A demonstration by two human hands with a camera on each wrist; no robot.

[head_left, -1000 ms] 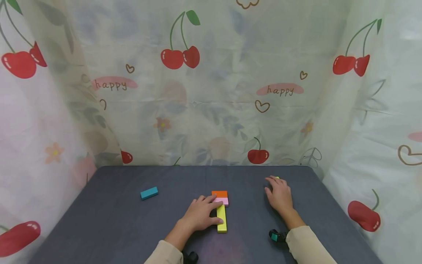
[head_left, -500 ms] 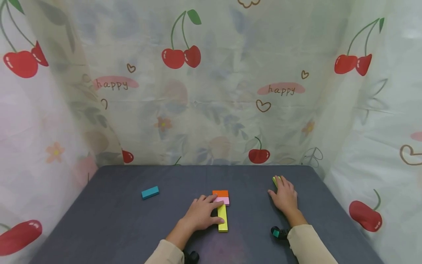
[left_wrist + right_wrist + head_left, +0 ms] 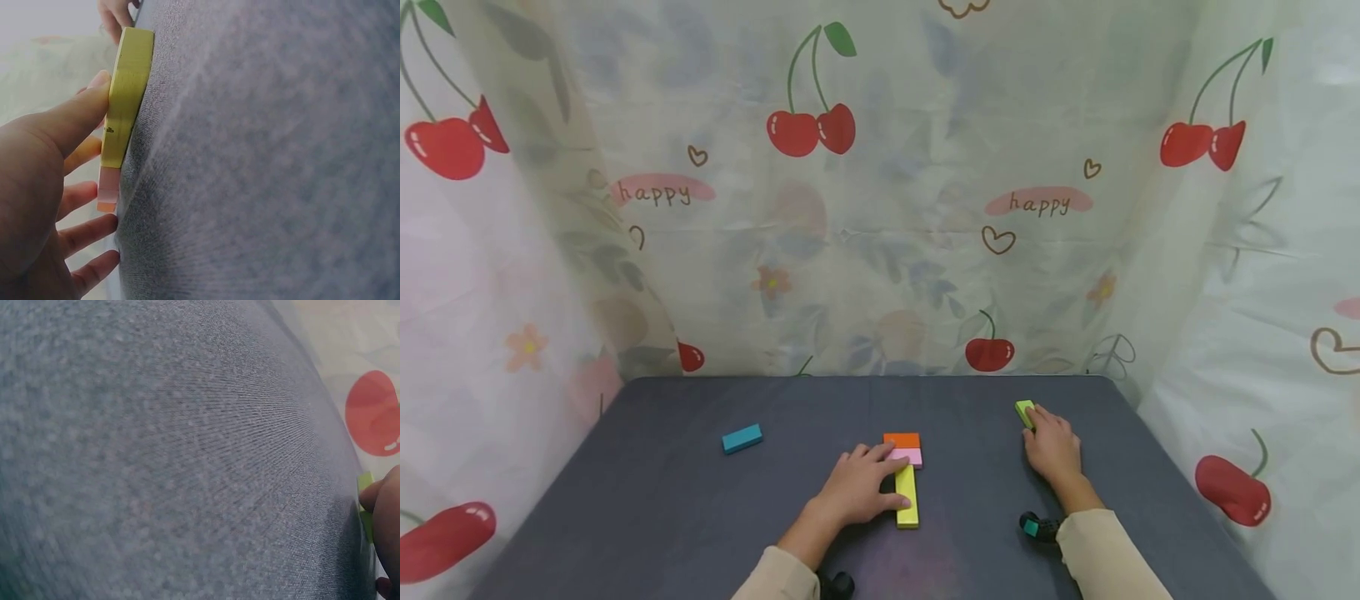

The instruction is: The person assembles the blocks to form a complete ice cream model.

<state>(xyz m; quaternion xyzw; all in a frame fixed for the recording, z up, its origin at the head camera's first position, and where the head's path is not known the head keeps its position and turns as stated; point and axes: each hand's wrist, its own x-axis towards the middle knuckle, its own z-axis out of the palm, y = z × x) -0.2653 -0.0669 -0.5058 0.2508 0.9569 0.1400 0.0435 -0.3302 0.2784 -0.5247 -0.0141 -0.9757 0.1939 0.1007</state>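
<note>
My left hand (image 3: 853, 487) lies spread over a T of wooden blocks at the table's middle. Its thumb touches the long yellow block (image 3: 907, 515), and other fingers reach onto the pink block (image 3: 914, 457). Beyond the pink one, and against it, lies an orange block (image 3: 904, 438). In the left wrist view the yellow block (image 3: 128, 94) stands out along the thumb. At the far right my right hand (image 3: 1054, 450) pinches a light green block (image 3: 1023, 408) by its near end. The right wrist view shows the thumb against that green block (image 3: 364, 481); the other fingers are mostly hidden.
A blue block (image 3: 742, 438) lies alone toward the back left of the dark grey table (image 3: 662, 517). Fabric with printed cherries (image 3: 811, 133) hangs behind the table and on both sides. Black wrist devices (image 3: 1037, 527) sit at both cuffs.
My right hand has shifted slightly right and nearer, its fingers drawing in on the green block, of which more now shows. The left hand and the blocks under it stay put.
</note>
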